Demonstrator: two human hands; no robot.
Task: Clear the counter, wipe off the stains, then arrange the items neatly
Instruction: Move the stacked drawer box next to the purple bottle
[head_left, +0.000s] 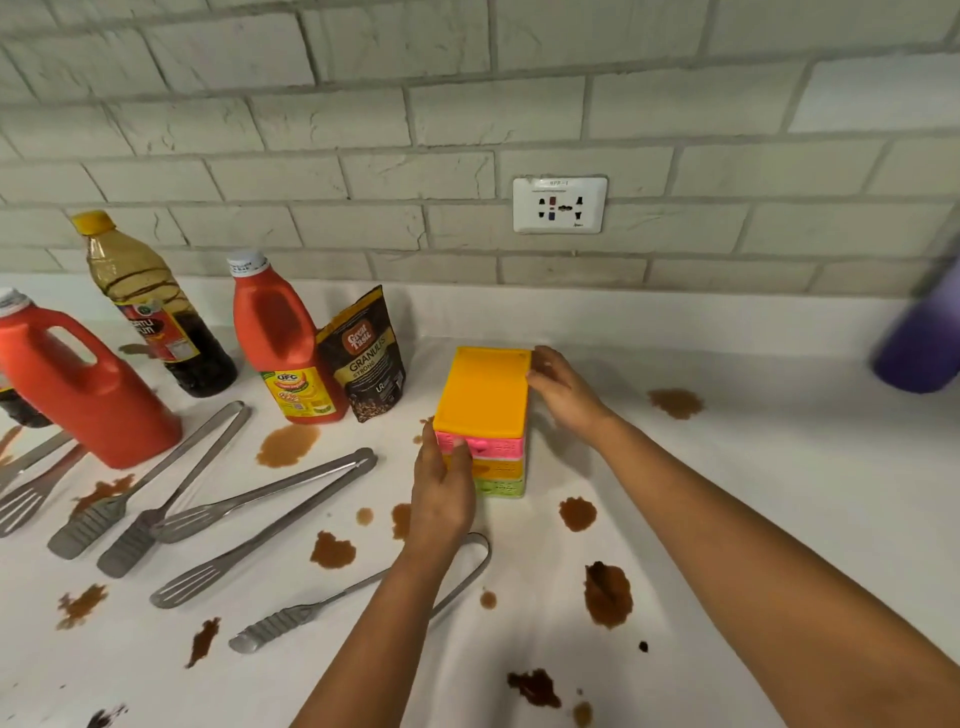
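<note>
Both hands take the drawer box from the stained counter.

The left hand (441, 483) grips the near front of the box (485, 395); the right hand (558, 387) holds its far right side. The box stands right of the pouch (366, 358), its long axis running away toward the wall, drawers facing the person. If it tilts forward, I think the drawers may slide out.

bottles (283, 338): 4 | tongs (249, 512): 5 | pouch (363, 356): 1 | drawer box (485, 395): 1
</note>
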